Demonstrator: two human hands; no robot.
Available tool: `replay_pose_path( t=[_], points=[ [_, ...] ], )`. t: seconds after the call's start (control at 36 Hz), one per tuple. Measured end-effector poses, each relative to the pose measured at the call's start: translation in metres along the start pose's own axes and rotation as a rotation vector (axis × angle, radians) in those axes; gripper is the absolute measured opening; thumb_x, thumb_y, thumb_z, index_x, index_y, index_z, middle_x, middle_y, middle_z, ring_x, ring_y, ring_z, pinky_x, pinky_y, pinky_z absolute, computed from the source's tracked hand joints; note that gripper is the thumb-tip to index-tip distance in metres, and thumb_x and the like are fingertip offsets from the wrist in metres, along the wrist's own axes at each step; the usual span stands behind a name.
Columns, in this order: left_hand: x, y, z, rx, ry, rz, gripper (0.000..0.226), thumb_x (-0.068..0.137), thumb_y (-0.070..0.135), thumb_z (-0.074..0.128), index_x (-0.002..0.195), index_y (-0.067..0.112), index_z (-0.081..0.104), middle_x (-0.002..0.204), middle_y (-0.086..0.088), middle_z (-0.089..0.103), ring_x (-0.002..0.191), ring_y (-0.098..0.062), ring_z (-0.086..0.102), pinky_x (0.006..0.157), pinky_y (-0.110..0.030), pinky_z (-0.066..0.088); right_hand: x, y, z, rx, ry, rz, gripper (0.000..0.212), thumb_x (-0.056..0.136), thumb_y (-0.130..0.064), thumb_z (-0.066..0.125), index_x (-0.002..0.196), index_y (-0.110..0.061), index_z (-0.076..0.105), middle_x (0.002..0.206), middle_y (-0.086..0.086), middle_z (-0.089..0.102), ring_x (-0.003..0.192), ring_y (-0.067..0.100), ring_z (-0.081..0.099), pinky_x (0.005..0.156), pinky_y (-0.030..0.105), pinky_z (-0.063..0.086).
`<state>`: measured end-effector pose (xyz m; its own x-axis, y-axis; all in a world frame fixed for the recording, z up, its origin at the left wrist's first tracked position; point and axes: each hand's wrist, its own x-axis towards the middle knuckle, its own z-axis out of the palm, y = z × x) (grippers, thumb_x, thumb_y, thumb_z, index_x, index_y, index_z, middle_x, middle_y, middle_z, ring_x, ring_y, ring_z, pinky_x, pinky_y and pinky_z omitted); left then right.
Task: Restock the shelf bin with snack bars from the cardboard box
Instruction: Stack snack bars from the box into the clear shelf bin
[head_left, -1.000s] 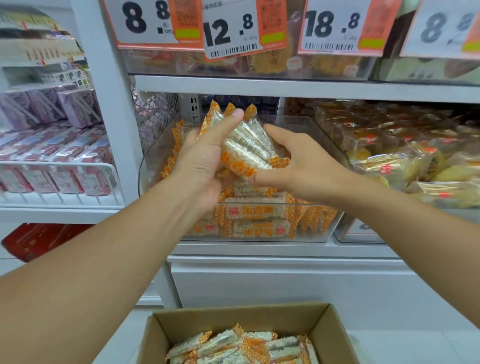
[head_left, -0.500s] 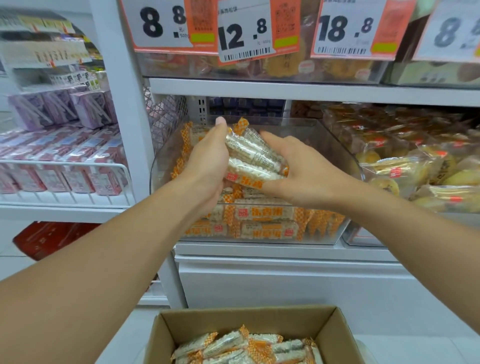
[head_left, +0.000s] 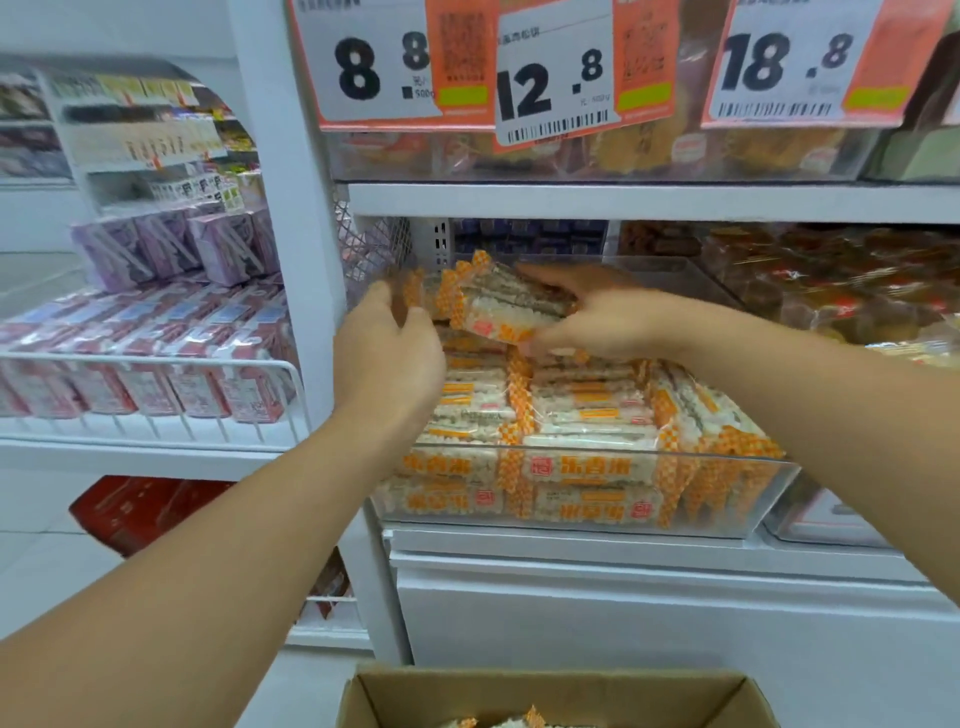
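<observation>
Fingers of right hand (head_left: 587, 317) wrapped round snack bars (head_left: 498, 306) over clear shelf bin (head_left: 571, 522); left hand (head_left: 387, 358) loose, just beside.

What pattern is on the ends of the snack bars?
Orange-and-white checks on the snack bars, head view.

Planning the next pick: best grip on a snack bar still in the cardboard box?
Judging by the bundle of bars in the right hand, pinch across the long flat sides at mid-length, not the crimped orange ends. Come straight down from above: the cardboard box is open-topped and its walls block the sides. Only the tips of bars in the box show, so their pose is unclear.
</observation>
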<state>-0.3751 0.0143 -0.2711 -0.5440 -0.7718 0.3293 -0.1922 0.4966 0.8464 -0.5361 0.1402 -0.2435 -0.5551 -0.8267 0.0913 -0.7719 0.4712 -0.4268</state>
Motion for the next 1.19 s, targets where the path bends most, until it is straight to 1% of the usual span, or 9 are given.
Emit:
replay_pose_path(
  t=[0.11, 0.22, 0.33, 0.39, 0.47, 0.69, 0.83, 1.0, 1.19],
  points=[
    [0.0, -0.017, 0.013, 0.318, -0.105, 0.098, 0.023, 0.097, 0.017, 0.048, 0.117, 0.008, 0.055, 0.123, -0.015, 0.058, 0.117, -0.039, 0.053, 0.095, -0.045, 0.044, 0.039, -0.012, 0.005, -0.068, -0.075, -0.039, 0.092, 0.082, -0.043, 0.079, 0.158, -0.039, 0.026, 0.16, -0.009, 0.035, 0.143, 0.015, 0.038, 0.104, 0.021, 0.031],
    [-0.001, -0.025, 0.02, 0.541, -0.248, 0.102, 0.067, 0.091, 0.021, 0.051, 0.15, 0.005, 0.027, 0.154, -0.012, 0.03, 0.14, -0.036, 0.034, 0.112, -0.051, 0.036, 0.065, -0.019, 0.024, -0.3, -0.062, -0.071, 0.09, 0.081, -0.052, 0.07, 0.158, -0.04, 0.024, 0.156, 0.002, 0.029, 0.145, 0.027, 0.028, 0.111, 0.037, 0.034],
    [0.001, -0.026, 0.024, 0.623, -0.29, 0.115, 0.091, 0.089, 0.025, 0.054, 0.158, 0.006, -0.002, 0.167, -0.01, 0.0, 0.153, -0.03, 0.008, 0.12, -0.044, 0.022, 0.068, -0.022, 0.033, -0.44, -0.032, -0.069, 0.09, 0.084, -0.061, 0.057, 0.159, -0.037, 0.015, 0.168, -0.004, 0.0, 0.155, 0.026, -0.004, 0.122, 0.051, 0.014],
    [0.002, -0.026, 0.025, 0.653, -0.266, 0.153, 0.092, 0.09, 0.03, 0.052, 0.159, 0.008, -0.005, 0.168, -0.008, -0.006, 0.154, -0.027, 0.0, 0.122, -0.043, 0.017, 0.067, -0.025, 0.034, -0.424, -0.079, -0.06, 0.092, 0.085, -0.065, 0.054, 0.16, -0.034, 0.012, 0.169, -0.001, 0.007, 0.155, 0.025, 0.009, 0.123, 0.046, 0.022],
    [0.005, -0.025, 0.025, 0.788, -0.196, 0.345, 0.09, 0.084, 0.04, 0.034, 0.16, 0.009, -0.003, 0.168, -0.01, -0.003, 0.155, -0.027, -0.001, 0.126, -0.043, 0.008, 0.065, -0.032, 0.037, -0.436, -0.095, -0.074, 0.096, 0.082, -0.074, 0.044, 0.16, -0.024, 0.017, 0.167, 0.001, 0.022, 0.151, 0.026, 0.026, 0.119, 0.04, 0.032],
    [0.015, -0.027, 0.019, 0.93, -0.363, 0.318, 0.074, 0.097, 0.036, 0.038, 0.159, 0.007, 0.008, 0.167, -0.012, 0.013, 0.153, -0.029, 0.014, 0.125, -0.038, 0.009, 0.063, -0.038, 0.05, -0.465, -0.117, -0.089, 0.09, 0.096, -0.066, 0.04, 0.162, -0.017, 0.003, 0.17, 0.001, -0.002, 0.155, 0.029, 0.004, 0.123, 0.04, 0.014],
    [0.009, -0.024, 0.018, 0.916, -0.342, 0.317, 0.073, 0.098, 0.035, 0.039, 0.159, 0.01, 0.009, 0.167, -0.009, 0.012, 0.152, -0.027, 0.014, 0.121, -0.041, 0.018, 0.058, -0.028, 0.038, -0.16, -0.078, -0.126, 0.106, 0.086, -0.057, 0.071, 0.162, -0.02, 0.008, 0.169, -0.004, -0.008, 0.155, 0.017, -0.002, 0.119, 0.025, 0.008],
    [0.009, -0.025, 0.019, 0.906, -0.319, 0.332, 0.075, 0.099, 0.038, 0.039, 0.16, 0.01, 0.007, 0.168, -0.009, 0.01, 0.154, -0.026, 0.011, 0.122, -0.041, 0.017, 0.053, -0.01, 0.043, 0.557, 0.199, 0.198, 0.12, 0.068, -0.035, 0.092, 0.161, -0.024, 0.017, 0.167, -0.001, 0.018, 0.152, 0.022, 0.021, 0.119, 0.041, 0.03],
    [0.009, -0.028, 0.019, 0.877, -0.309, 0.37, 0.072, 0.1, 0.038, 0.035, 0.161, 0.013, 0.004, 0.169, -0.006, 0.005, 0.155, -0.024, 0.006, 0.125, -0.041, 0.01, 0.061, -0.037, 0.047, 0.942, 0.192, 0.377, 0.073, 0.099, -0.069, 0.031, 0.158, -0.026, 0.027, 0.164, 0.001, 0.027, 0.144, 0.022, 0.034, 0.12, 0.043, 0.02]
  ],
)
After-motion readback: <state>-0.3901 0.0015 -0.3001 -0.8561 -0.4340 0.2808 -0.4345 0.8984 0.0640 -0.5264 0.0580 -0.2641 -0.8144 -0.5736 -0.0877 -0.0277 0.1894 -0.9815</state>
